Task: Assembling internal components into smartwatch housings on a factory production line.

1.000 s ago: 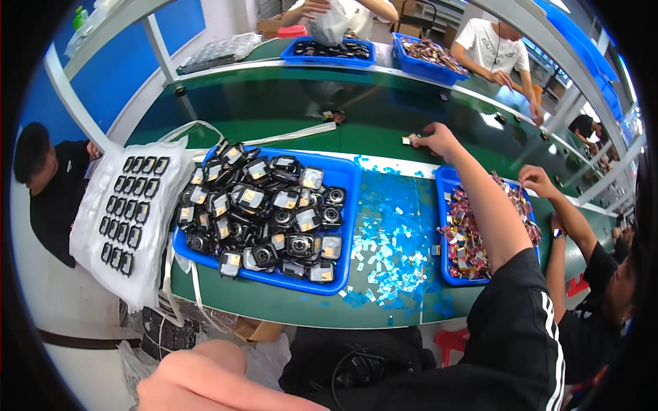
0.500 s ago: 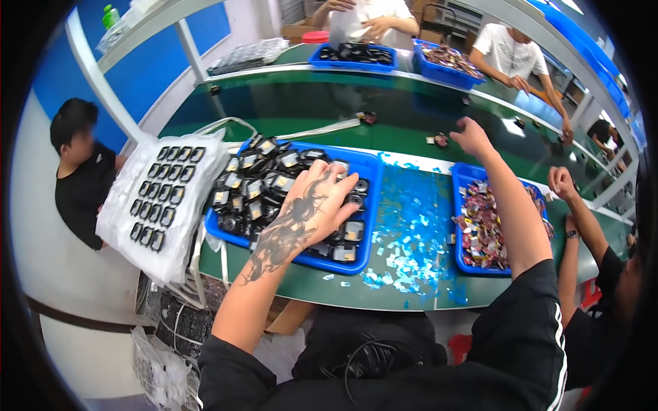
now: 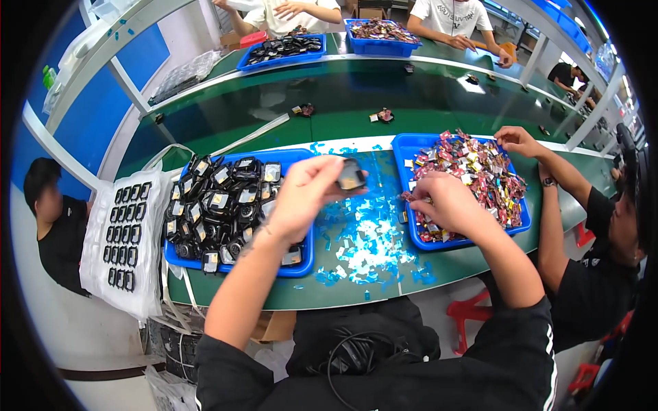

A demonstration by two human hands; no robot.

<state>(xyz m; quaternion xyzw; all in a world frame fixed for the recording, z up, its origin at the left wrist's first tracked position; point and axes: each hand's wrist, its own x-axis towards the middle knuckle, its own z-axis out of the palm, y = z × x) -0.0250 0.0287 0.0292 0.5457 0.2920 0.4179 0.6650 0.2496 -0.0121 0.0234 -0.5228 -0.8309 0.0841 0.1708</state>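
Above the blue-littered strip between two blue trays, my left hand (image 3: 305, 195) pinches a small black square housing (image 3: 351, 176) with a pale-brown face, like a watch case. My right hand (image 3: 449, 204) is over the near left side of the right tray (image 3: 467, 241), its fingers closed on a small reddish part (image 3: 410, 197), mostly hidden. Heaped in that tray are small red, white and yellow electronic parts (image 3: 473, 161). Many similar black housings (image 3: 219, 198) fill the left tray (image 3: 308, 257), beside my left forearm.
Blue and clear film scraps (image 3: 367, 240) litter the green table. A white foam sheet (image 3: 96, 253) with rows of black housings hangs at left. A co-worker's hand (image 3: 519, 142) reaches the right tray's far edge. Loose parts (image 3: 385, 115) lie on the dark green belt. People work opposite.
My left hand has left the black housings' tray with one housing and moved right. My right hand has come back from the belt to the right tray. The whole view has shifted.
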